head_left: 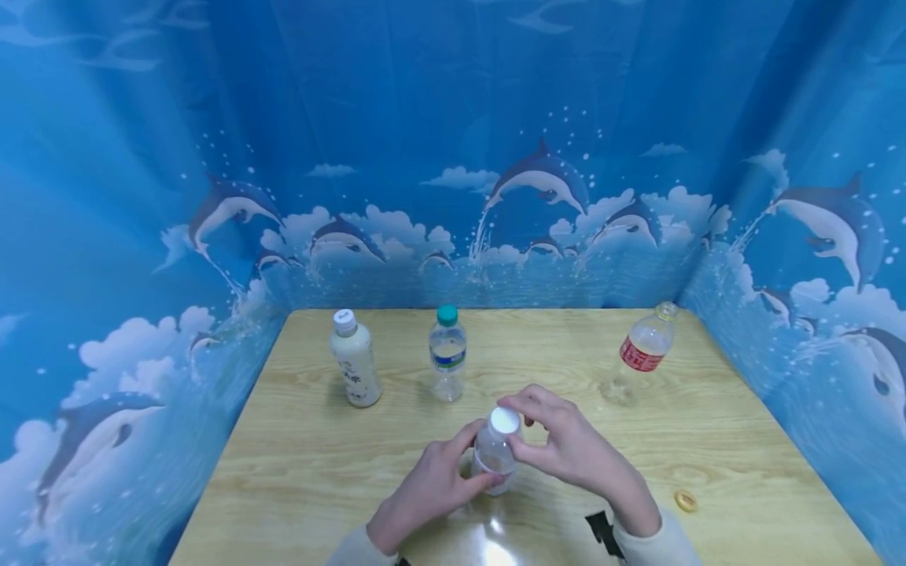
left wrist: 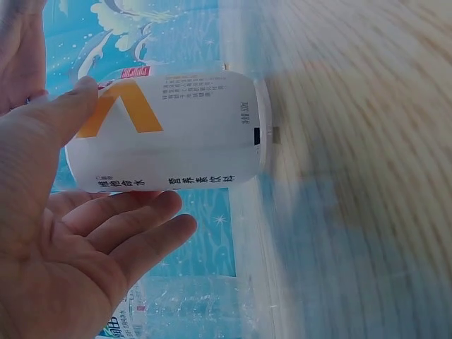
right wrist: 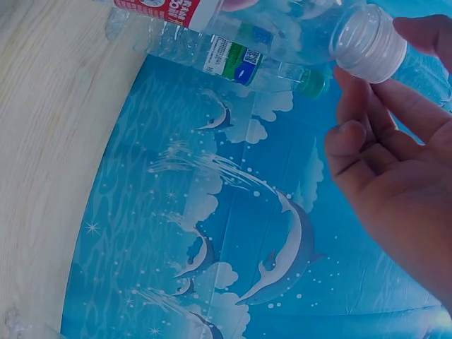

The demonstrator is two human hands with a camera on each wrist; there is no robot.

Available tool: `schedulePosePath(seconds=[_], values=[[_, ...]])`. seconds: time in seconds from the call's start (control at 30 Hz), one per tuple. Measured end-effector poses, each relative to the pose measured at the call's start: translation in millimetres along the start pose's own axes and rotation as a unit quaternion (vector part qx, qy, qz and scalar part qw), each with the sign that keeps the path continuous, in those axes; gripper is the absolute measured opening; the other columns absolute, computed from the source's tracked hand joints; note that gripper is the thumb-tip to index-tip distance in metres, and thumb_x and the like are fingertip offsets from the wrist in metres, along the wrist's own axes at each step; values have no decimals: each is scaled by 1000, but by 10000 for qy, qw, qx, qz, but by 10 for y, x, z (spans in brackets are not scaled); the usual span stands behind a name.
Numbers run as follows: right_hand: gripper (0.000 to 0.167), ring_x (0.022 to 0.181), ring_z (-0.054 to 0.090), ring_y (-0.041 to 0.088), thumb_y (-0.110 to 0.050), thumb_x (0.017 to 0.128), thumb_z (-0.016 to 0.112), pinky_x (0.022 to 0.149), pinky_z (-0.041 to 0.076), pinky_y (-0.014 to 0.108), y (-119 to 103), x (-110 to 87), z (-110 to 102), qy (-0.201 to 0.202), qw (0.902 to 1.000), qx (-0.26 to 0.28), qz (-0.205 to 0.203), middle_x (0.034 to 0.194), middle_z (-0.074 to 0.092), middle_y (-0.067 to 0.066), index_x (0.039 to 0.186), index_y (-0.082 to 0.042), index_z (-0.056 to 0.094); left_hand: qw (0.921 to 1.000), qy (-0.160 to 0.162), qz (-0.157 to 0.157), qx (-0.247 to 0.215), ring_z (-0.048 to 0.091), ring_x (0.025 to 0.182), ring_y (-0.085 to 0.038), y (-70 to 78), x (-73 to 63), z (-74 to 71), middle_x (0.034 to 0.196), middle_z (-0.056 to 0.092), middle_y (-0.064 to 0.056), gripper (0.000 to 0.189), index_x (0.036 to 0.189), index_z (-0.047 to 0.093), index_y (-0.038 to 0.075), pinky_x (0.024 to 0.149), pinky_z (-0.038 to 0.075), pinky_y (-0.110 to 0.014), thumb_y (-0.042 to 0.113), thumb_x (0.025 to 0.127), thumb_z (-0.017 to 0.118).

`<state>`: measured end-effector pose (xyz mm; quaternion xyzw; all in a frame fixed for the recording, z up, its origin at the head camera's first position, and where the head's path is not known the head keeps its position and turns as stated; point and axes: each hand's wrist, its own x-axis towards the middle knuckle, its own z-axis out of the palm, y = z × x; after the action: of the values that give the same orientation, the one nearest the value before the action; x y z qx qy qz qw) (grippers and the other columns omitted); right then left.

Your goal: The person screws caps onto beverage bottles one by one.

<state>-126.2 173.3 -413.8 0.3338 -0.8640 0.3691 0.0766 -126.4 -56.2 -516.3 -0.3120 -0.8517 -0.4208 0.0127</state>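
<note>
A clear bottle point(head_left: 493, 452) with a white cap point(head_left: 505, 420) stands upright on the table between both hands. My left hand point(head_left: 437, 474) grips its body, thumb on one side and fingers on the other. In the left wrist view, its white label point(left wrist: 191, 134) bears an orange mark and dark print. My right hand point(head_left: 569, 440) pinches the cap between thumb and forefinger. From the right wrist view, the ridged bottle top point(right wrist: 374, 46) sits between thumb and fingertips, with the other fingers curled below it.
At the back of the wooden table point(head_left: 283, 479) stand a whitish bottle point(head_left: 356, 365) and a clear bottle with a green cap point(head_left: 447, 316). Back right is an uncapped clear bottle with a red label point(head_left: 640, 356). A small yellow ring point(head_left: 678, 501) lies near my right forearm. Dolphin-print curtains point(head_left: 453, 118) surround the table.
</note>
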Motion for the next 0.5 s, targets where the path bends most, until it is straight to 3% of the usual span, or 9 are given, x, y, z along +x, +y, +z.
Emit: schedulePosePath(seconds=[0.23, 0.5], values=[[29, 90, 58, 1, -18, 89, 86, 76, 57, 23, -2, 21, 22, 158, 9996, -249, -30, 100, 65, -12, 116, -16, 75, 10000, -10, 18, -49, 72, 121, -19, -1, -13, 1, 135, 73, -6, 74, 156, 45, 19, 107, 57, -42, 43, 95, 78], [25, 91, 61, 2, -17, 89, 86, 77, 59, 23, -5, 17, 66, 365, 9989, -278, -18, 100, 66, -11, 112, -14, 76, 10000, -20, -38, -38, 73, 120, -19, 5, -9, -3, 138, 71, -6, 74, 158, 44, 22, 107, 57, -41, 42, 95, 78]])
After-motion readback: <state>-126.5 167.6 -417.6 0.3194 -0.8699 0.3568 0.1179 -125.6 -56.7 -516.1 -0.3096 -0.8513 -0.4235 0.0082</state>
